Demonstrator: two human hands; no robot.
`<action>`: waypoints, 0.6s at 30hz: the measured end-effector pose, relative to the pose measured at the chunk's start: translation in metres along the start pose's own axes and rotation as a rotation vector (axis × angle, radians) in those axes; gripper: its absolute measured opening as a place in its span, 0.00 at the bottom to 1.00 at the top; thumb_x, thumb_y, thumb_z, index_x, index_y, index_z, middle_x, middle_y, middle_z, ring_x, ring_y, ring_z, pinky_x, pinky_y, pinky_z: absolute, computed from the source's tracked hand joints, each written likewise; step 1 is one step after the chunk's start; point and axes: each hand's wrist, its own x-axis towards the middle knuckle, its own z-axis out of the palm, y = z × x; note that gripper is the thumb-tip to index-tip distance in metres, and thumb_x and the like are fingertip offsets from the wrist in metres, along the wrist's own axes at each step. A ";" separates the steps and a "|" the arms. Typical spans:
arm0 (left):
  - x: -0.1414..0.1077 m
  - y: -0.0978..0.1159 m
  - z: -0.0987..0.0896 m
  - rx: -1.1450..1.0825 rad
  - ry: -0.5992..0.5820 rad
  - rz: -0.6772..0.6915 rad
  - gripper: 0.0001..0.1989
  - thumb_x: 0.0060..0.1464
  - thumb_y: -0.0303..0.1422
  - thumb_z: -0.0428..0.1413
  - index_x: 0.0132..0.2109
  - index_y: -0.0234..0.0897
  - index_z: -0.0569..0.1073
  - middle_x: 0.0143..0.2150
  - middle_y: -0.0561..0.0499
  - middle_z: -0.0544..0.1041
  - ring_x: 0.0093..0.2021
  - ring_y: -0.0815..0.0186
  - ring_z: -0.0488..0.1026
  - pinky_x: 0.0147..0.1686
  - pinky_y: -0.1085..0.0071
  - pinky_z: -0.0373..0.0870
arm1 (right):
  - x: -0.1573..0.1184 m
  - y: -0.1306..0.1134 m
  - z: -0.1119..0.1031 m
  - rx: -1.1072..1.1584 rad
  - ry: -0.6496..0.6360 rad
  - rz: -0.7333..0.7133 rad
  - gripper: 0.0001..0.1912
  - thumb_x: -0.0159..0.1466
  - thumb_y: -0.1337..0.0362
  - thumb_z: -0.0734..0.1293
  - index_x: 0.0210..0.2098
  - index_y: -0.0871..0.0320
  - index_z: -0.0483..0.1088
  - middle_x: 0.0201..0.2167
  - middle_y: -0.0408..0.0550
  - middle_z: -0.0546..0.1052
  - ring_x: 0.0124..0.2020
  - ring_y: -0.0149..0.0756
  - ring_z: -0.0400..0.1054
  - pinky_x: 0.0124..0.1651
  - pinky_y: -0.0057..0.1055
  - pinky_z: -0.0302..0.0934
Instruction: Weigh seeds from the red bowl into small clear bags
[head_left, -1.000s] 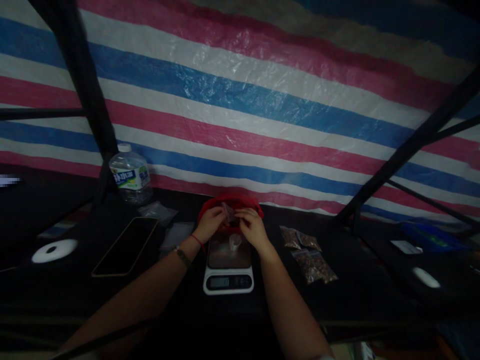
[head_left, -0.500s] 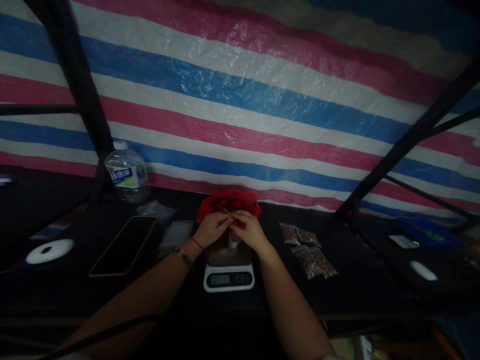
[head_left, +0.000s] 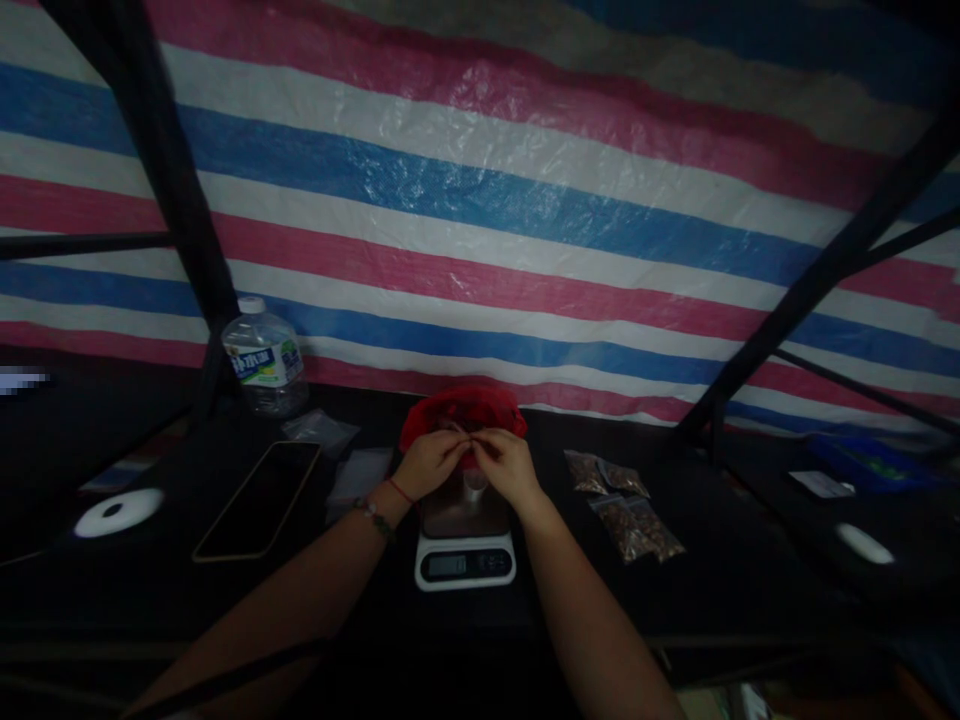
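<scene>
Both of my hands meet over the far part of a kitchen scale, which has a white front and a metal plate. My left hand is closed in a pinch, and so is my right hand, their fingertips almost touching. Whatever they pinch is too small and dark to make out. Just below the fingers shows a small translucent object, over the scale's plate; I cannot tell whether it stands there or hangs. Right behind the hands is an open red plastic bag with dark contents.
To the right lie several small clear bags of brown bits. On the left are empty clear bags, a phone, a white oval device and a large plastic bottle. Dark metal posts frame a striped tarp.
The view has shifted slightly, so things sit a little lower and further right. My hands stay over the scale, fingertips still together, with only small finger movement.
</scene>
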 end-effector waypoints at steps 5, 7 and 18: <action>0.000 0.001 0.002 0.012 -0.009 -0.003 0.13 0.61 0.33 0.48 0.36 0.36 0.76 0.34 0.47 0.79 0.36 0.65 0.75 0.37 0.71 0.67 | -0.002 -0.003 0.005 -0.218 -0.004 0.023 0.06 0.59 0.67 0.64 0.31 0.56 0.75 0.30 0.47 0.77 0.33 0.36 0.71 0.39 0.30 0.64; 0.000 0.002 0.004 0.017 0.000 -0.019 0.13 0.59 0.32 0.48 0.32 0.36 0.75 0.31 0.48 0.78 0.33 0.66 0.74 0.34 0.72 0.66 | -0.002 -0.002 0.007 -0.253 -0.008 0.043 0.06 0.58 0.67 0.64 0.28 0.56 0.74 0.28 0.46 0.76 0.31 0.35 0.70 0.37 0.29 0.63; 0.000 0.005 0.004 0.031 0.006 -0.030 0.10 0.55 0.30 0.51 0.29 0.35 0.73 0.27 0.50 0.74 0.29 0.67 0.70 0.30 0.72 0.62 | 0.002 -0.007 0.002 -0.014 -0.035 0.121 0.04 0.59 0.63 0.66 0.30 0.57 0.71 0.29 0.45 0.75 0.31 0.34 0.69 0.36 0.28 0.61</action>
